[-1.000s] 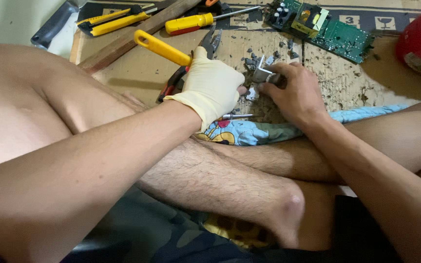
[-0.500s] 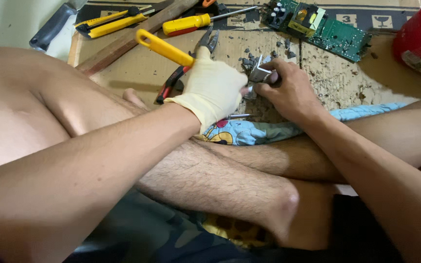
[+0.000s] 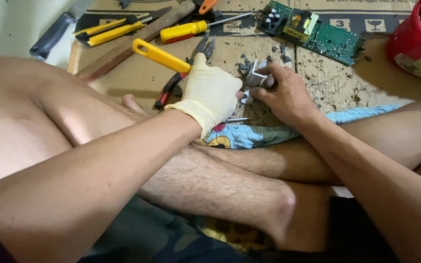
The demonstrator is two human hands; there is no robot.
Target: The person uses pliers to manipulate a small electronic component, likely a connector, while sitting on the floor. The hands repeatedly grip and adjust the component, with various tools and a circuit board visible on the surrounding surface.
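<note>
My left hand (image 3: pixel 210 95) wears a pale latex glove and grips a tool with a yellow handle (image 3: pixel 161 55) that sticks out up and to the left. My bare right hand (image 3: pixel 283 92) pinches a small bent grey metal part (image 3: pixel 255 78) right beside the glove, and the two hands touch over the cardboard (image 3: pixel 132 80). A thin metal shaft (image 3: pixel 235 120) shows just below the glove. What the tool's tip touches is hidden by the hands.
Pliers with red and black grips (image 3: pixel 171 87) lie behind the glove. A yellow screwdriver (image 3: pixel 181 31), a yellow utility knife (image 3: pixel 105 30), a wooden stick (image 3: pixel 137 41), a green circuit board (image 3: pixel 317 31) and a red tub (image 3: pixel 415 44) sit further back. Grey chips litter the cardboard. My crossed legs and a blue patterned cloth (image 3: pixel 249 136) fill the foreground.
Both hands stay together at the same spot. My right hand's fingers have shifted a little around the metal part, covering more of it.
</note>
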